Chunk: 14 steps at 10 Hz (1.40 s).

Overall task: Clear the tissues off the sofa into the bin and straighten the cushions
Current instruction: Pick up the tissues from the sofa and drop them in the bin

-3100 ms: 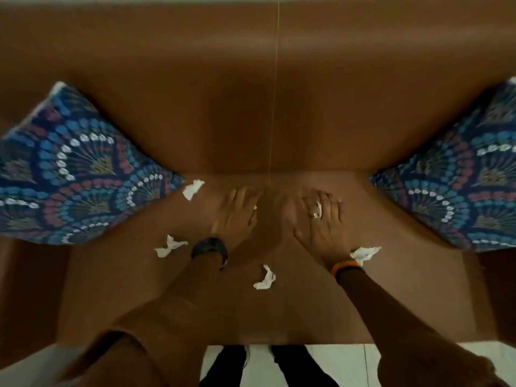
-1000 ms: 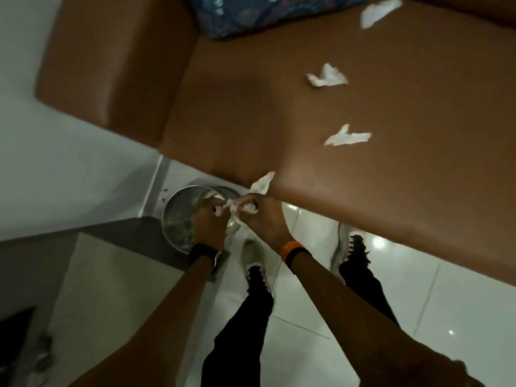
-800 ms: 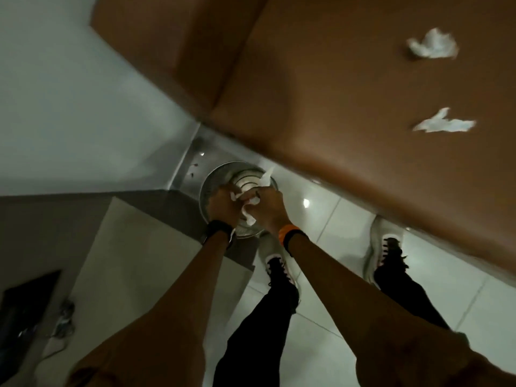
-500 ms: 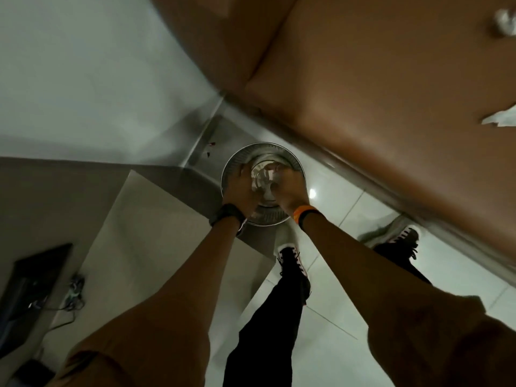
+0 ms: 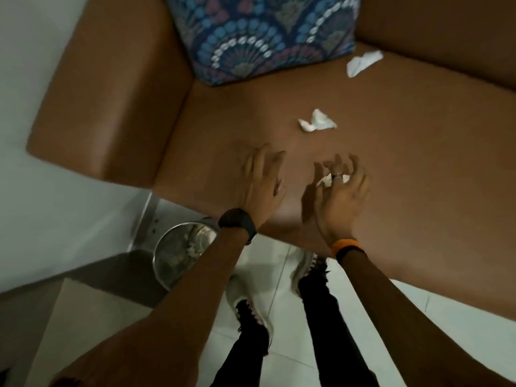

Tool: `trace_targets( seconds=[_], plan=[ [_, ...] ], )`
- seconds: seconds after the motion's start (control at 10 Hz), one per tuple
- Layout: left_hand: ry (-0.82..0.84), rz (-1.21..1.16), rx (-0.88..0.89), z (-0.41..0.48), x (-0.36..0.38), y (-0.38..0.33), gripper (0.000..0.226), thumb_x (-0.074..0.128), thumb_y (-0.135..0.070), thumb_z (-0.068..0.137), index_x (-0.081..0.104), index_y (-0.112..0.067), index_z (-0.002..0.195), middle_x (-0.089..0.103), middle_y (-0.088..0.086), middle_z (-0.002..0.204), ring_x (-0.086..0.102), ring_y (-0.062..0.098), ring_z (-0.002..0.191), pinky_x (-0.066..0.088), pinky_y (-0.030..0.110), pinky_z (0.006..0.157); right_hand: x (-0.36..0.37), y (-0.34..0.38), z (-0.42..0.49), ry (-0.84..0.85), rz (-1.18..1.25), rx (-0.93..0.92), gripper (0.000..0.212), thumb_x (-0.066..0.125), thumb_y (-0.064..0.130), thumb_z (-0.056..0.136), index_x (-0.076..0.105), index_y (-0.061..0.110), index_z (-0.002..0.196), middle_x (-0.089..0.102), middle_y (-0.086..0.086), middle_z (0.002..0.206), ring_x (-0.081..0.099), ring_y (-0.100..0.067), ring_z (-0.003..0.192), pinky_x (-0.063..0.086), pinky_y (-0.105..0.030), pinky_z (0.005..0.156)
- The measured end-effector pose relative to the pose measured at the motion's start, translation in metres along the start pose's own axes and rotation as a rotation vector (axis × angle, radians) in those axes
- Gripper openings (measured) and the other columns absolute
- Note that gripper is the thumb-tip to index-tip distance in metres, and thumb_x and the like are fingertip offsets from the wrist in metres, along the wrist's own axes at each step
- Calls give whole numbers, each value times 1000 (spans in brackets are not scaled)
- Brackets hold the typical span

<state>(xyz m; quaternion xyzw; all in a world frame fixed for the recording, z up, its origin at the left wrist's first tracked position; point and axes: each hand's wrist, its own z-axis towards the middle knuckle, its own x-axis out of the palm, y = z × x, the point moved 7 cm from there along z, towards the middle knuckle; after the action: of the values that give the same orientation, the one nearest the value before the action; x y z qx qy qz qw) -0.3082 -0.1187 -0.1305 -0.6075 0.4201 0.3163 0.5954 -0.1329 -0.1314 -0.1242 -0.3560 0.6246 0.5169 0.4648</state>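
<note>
The brown sofa [image 5: 418, 196] fills the upper view, with a blue patterned cushion [image 5: 265, 32] leaning in its left corner. Two crumpled white tissues lie on the seat, one [image 5: 317, 124] mid-seat and one [image 5: 363, 61] beside the cushion. A third tissue [image 5: 324, 180] shows between the curled, spread fingers of my right hand [image 5: 340, 194], which hovers right over it. My left hand [image 5: 262, 180] is flat and empty above the seat's front left. The round metal bin [image 5: 170, 258] stands on the floor by the sofa's left end, with white tissue [image 5: 202, 241] inside.
The sofa's armrest [image 5: 106, 101] sits between the seat and a white wall [image 5: 42, 219]. A grey ledge [image 5: 83, 311] lies lower left beside the bin. My legs and shoes [image 5: 245, 305] stand on white floor tiles against the sofa's front edge.
Both hands have left the bin, where the bunched tissues now lie, and moved back up over the sofa seat. My view has swung from the floor to the seat.
</note>
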Motion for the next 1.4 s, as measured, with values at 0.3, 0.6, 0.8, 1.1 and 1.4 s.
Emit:
trace_targets(
  seconds=[0.3, 0.6, 0.8, 1.1, 1.4],
  plan=[
    [173, -73, -20, 124, 55, -75, 44, 57, -7, 97, 48, -9, 140, 37, 24, 151, 39, 42, 137, 36, 49, 114, -7, -50, 97, 222, 193, -137, 27, 60, -10, 82, 78, 6, 95, 71, -16, 114, 65, -36, 107, 57, -41, 84],
    [53, -98, -128, 207, 43, -89, 31, 39, -7, 106, 65, 4, 120, 62, 19, 131, 58, 28, 119, 42, 31, 103, 12, -22, 273, 253, 164, -208, 36, 53, 4, 96, 59, -4, 130, 58, -26, 138, 61, -38, 118, 46, -35, 92],
    [-28, -182, -239, 194, 26, -80, 29, 46, -7, 105, 72, 6, 103, 67, 21, 117, 63, 30, 105, 48, 33, 91, 11, -14, 274, 264, 97, -237, 28, 51, -4, 93, 68, -6, 115, 62, -26, 129, 61, -43, 115, 51, -45, 94],
    [-237, -279, -347, 43, -13, -8, 9, 71, 2, 88, 74, 3, 79, 74, 19, 90, 72, 32, 83, 59, 38, 75, 6, 39, 96, 350, 384, -247, 17, 63, -5, 85, 79, -2, 90, 76, -21, 105, 70, -36, 103, 57, -41, 91],
    [-100, -298, -803, -179, -5, 156, 11, 63, -3, 92, 71, 0, 98, 74, 19, 103, 68, 36, 95, 55, 49, 90, 108, 162, -127, 699, 355, -484, 23, 59, 6, 94, 79, 9, 104, 78, -10, 108, 70, -23, 101, 55, -28, 90]
  ],
)
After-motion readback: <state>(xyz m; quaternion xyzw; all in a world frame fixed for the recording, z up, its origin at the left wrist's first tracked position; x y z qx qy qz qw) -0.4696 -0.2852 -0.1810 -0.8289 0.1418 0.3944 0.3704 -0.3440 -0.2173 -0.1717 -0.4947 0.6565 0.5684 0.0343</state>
